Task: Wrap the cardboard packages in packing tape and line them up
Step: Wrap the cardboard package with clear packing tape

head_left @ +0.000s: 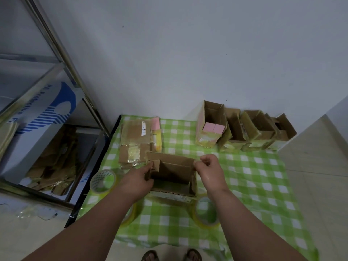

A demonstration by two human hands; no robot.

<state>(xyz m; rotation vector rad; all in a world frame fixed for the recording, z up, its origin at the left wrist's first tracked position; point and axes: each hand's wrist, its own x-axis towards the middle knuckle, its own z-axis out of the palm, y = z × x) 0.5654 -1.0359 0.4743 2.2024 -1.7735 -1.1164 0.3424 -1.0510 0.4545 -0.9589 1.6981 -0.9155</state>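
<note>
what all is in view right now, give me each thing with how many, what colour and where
open cardboard box: one, brown, table centre, between both hands
lined-up boxes: about four, brown, open tops, row at the table's far right by the wall
flattened cardboard: a stack, brown, far left of the table
pink and yellow packets: a few, beside the flattened cardboard
tape rolls: three, clear yellowish, left, near left and near right of the open box
tablecloth: one, green and white check
metal shelf: one, at left, holding a white and blue carton
left hand: gripping the box's left flap
right hand: pinching the box's right edge
</note>
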